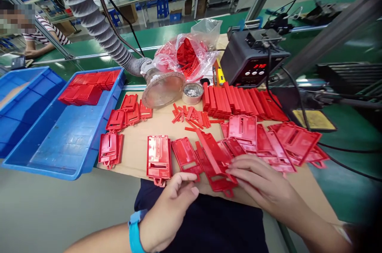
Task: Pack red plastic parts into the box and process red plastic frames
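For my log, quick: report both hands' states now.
Left hand: partly open, fingers curled, nothing seen in it.
Right hand: fingertips at a red plastic piece; firm grip can't be told.

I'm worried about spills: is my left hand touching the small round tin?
Apart: the head view shows tan surface between the left hand and tin.

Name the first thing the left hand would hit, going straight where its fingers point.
The left hand would likely meet the red plate just right of the red stack, though depth is unclear.

pass: bare cardboard point(134, 145) | block: duct hood point(164, 89) behind, red panels point(250, 135) right
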The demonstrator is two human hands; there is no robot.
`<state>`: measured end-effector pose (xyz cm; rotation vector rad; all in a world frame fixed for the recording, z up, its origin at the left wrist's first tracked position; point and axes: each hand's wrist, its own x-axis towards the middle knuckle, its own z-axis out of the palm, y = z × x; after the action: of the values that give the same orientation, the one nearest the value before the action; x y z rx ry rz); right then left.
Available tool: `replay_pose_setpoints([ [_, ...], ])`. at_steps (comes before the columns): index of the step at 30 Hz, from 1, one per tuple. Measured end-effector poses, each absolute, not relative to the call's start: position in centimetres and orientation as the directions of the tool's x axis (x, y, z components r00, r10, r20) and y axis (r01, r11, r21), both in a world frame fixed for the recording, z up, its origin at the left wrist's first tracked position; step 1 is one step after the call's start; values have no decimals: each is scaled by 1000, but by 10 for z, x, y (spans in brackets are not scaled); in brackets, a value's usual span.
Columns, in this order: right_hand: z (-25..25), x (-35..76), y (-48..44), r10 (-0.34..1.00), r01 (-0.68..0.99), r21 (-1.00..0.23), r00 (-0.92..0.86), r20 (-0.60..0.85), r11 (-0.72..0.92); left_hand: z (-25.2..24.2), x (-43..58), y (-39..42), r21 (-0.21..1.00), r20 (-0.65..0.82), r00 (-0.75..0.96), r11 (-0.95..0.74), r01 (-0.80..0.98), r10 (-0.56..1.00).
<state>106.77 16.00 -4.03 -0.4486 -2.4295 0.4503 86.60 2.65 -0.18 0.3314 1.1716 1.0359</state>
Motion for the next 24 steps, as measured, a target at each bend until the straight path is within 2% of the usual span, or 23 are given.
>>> replay_pose_setpoints([
  [2,-32,1062,149,374,197,-363,-768,520,911,6,865,25,636,-594,82,529,-562,800],
  [4,-25,1053,134,296,154,-298,-801,521,942,13,864,26,615,-534,144,499,-611,833],
  [7,-17,1037,119,179,46,-258,-835,520,965,16,860,29,682,-434,122,414,-603,893],
  [9,-16,1029,120,160,-15,-320,-843,513,947,14,855,30,739,-440,24,377,-559,898],
  [10,-17,1026,125,180,-30,-376,-841,510,926,12,851,30,759,-455,-28,371,-536,890],
  [12,-22,1021,139,318,31,-499,-803,503,866,9,844,29,783,-478,-111,365,-504,872],
  [14,-29,1015,157,539,194,-605,-703,463,772,8,836,29,806,-478,-178,349,-478,860],
  [16,-37,1006,171,703,388,-640,-617,354,663,8,829,29,840,-447,-258,303,-450,857],
  [20,-49,982,185,783,622,-578,-621,48,529,7,822,32,876,-375,-379,190,-444,846],
  [24,-54,972,193,800,631,-636,-599,-36,444,9,816,37,865,-373,-479,111,-489,795],
])
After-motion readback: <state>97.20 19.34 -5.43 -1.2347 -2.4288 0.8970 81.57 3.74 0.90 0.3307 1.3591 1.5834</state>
